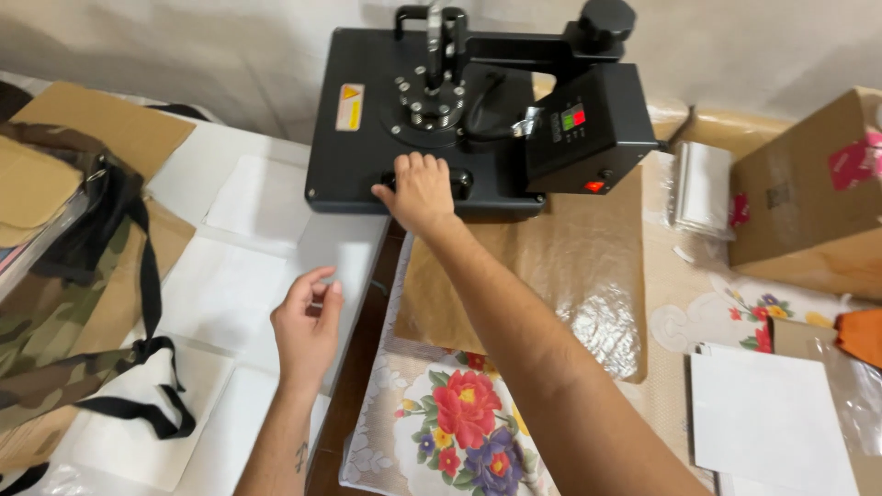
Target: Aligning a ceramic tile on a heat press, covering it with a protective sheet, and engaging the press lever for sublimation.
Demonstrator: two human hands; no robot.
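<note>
The right hand [421, 191] is resting on the black heat press [413, 138] at the top centre, fingers gripping its front handle. The left hand [308, 326] is hovering lower left over white sheets [220, 289], fingers loosely curled, holding nothing.

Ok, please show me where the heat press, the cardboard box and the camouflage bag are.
heat press [367, 165]: head view, on its flat black top plate.
cardboard box [808, 193]: head view, on its brown front side.
camouflage bag [41, 312]: head view, on the patterned cloth body.
</note>
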